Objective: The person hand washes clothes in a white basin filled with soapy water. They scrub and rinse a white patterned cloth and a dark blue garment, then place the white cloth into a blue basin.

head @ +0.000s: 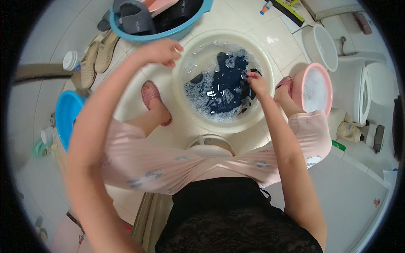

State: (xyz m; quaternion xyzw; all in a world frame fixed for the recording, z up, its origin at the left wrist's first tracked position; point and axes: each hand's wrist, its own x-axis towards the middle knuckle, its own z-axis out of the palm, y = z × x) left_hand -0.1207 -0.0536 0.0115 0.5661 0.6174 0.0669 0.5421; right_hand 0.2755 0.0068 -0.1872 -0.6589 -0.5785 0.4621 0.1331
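Observation:
A large cream plastic basin (177,95) stands on the floor between my feet, with sudsy water in it. Dark navy cloth (225,87) lies partly under the foam, its folds wet and shiny. At the basin's right side my right hand (258,83) has its fingertips pinched on an edge of the dark cloth. My left hand (161,52) is off to the upper left, just outside the basin's rim. It is blurred, its fingers are loosely bent and apart, and nothing shows in it.
A blue tub (152,37) holding slippers stands beyond my left hand. At the right are a pink basin (329,85) of suds, a white basin (326,47) and a toilet (348,88). Beige slippers (106,52) and a bright blue basin (65,117) are at the left.

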